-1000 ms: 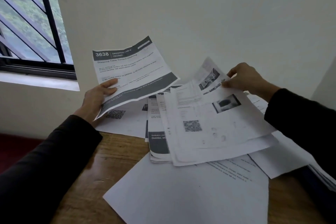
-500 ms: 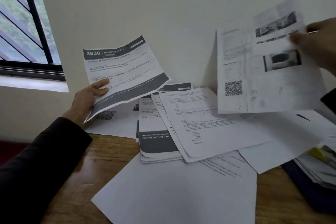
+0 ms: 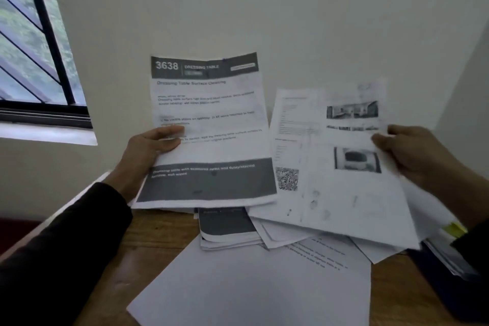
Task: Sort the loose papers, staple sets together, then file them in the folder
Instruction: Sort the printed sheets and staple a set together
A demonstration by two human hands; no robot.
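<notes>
Both arms are raised over the table [image 3: 158,235] — the left hand [image 3: 148,152] pinches the "3638 Dressing Table" sheet [image 3: 209,119] upright, thumb across its face, while the right hand [image 3: 412,156] pinches the photo sheet [image 3: 330,167] beside it, above the loose papers [image 3: 264,286].

print on the photo sheet [image 3: 330,167] is blurred; folder [image 3: 449,280] cut off at right.

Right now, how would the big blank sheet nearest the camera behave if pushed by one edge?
The blank sheet looks like thin single paper, so it would probably buckle rather than slide stiffly. It lies flat on the wooden table, so it likely skims easily. Its far corner sits under other papers, which may drag along.
</notes>
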